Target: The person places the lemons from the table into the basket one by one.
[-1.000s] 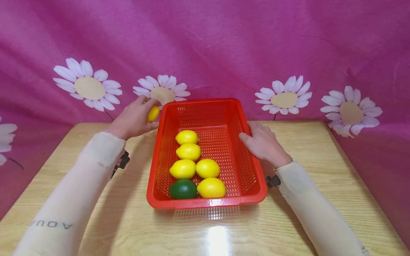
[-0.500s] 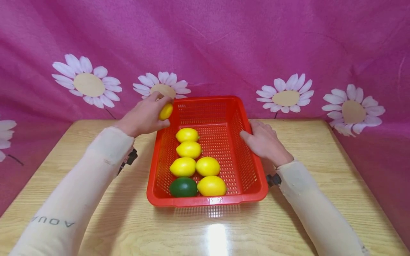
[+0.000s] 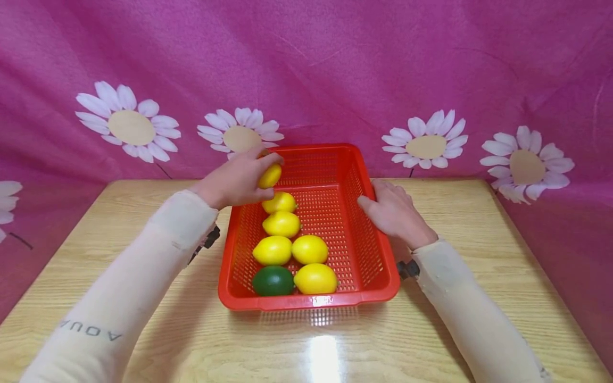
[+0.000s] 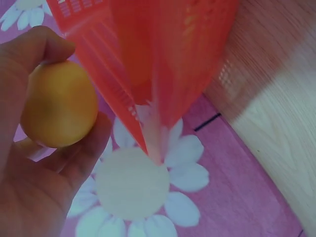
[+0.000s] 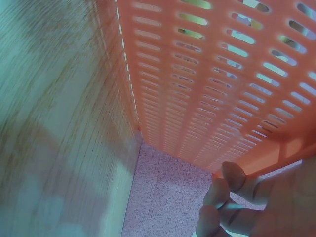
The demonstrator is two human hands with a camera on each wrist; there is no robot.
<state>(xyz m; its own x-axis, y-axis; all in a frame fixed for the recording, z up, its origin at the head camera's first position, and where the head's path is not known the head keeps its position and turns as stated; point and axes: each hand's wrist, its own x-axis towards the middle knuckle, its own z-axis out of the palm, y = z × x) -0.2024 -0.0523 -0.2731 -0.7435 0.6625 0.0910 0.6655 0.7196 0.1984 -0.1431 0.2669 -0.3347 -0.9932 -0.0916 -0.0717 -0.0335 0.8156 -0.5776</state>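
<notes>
My left hand (image 3: 239,178) grips a yellow lemon (image 3: 270,176) between thumb and fingers, over the back left part of a red perforated plastic basket (image 3: 268,302). In the left wrist view the held lemon (image 4: 59,103) looks orange-yellow, with the basket's side beyond it. On the basket's floor lie several yellow lemons (image 3: 281,224), in a column on the left and a shorter one beside it. A dark green oval fruit (image 3: 273,281) sits in the front left corner. My right hand (image 3: 397,213) holds the basket's right rim, thumb inside; its fingers (image 5: 217,192) show outside the wall.
The basket stands on a light wooden table (image 3: 479,250). Behind the table hangs a magenta cloth (image 3: 325,69) with white daisies, close to the basket's back rim. Light glares off the table in front of the basket.
My left hand has carried the lemon rightward, from outside the basket's left rim to over its inside. The right hand keeps its hold on the rim.
</notes>
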